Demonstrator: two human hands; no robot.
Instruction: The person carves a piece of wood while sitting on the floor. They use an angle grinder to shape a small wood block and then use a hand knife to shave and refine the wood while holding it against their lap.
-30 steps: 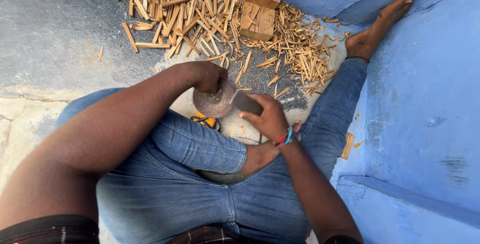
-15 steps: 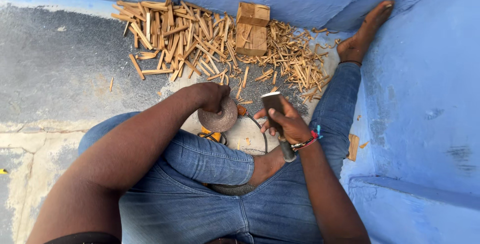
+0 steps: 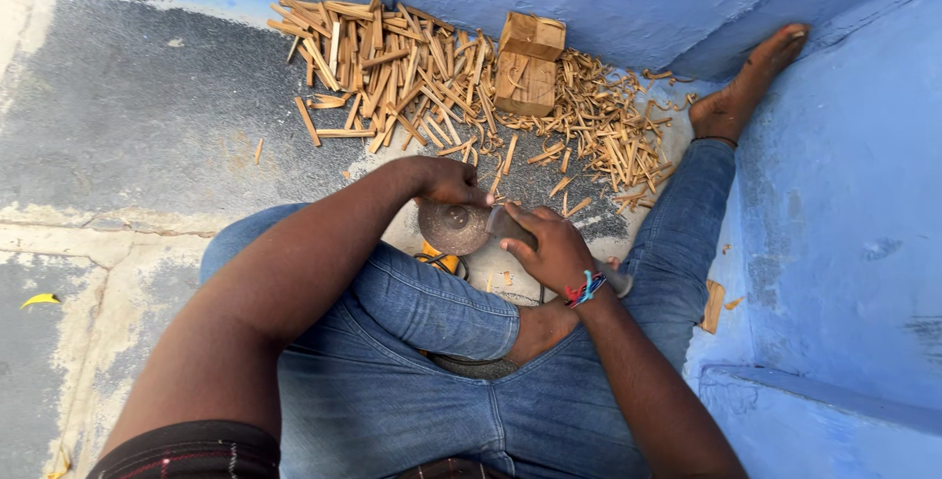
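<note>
My left hand [image 3: 446,183] grips the top of a round brown piece [image 3: 453,228] held over my crossed legs. My right hand [image 3: 549,248], with a coloured band at the wrist, is closed around a dark tool [image 3: 498,224]. The tool's front end lies against the round piece, and its grey handle end [image 3: 618,283] sticks out behind the wrist. Both hands are close together in the middle of the view. A yellow object [image 3: 442,261] shows partly under the round piece.
A heap of split wooden sticks [image 3: 412,77] and thinner slivers [image 3: 599,135] lies on the grey floor ahead. Two wooden blocks [image 3: 528,65] stand against the blue wall [image 3: 854,194]. My bare foot [image 3: 746,86] reaches to the corner on the right.
The view has tilted up a little. My right hand has brought the tool down and in against the round piece; my left hand keeps its hold.
</note>
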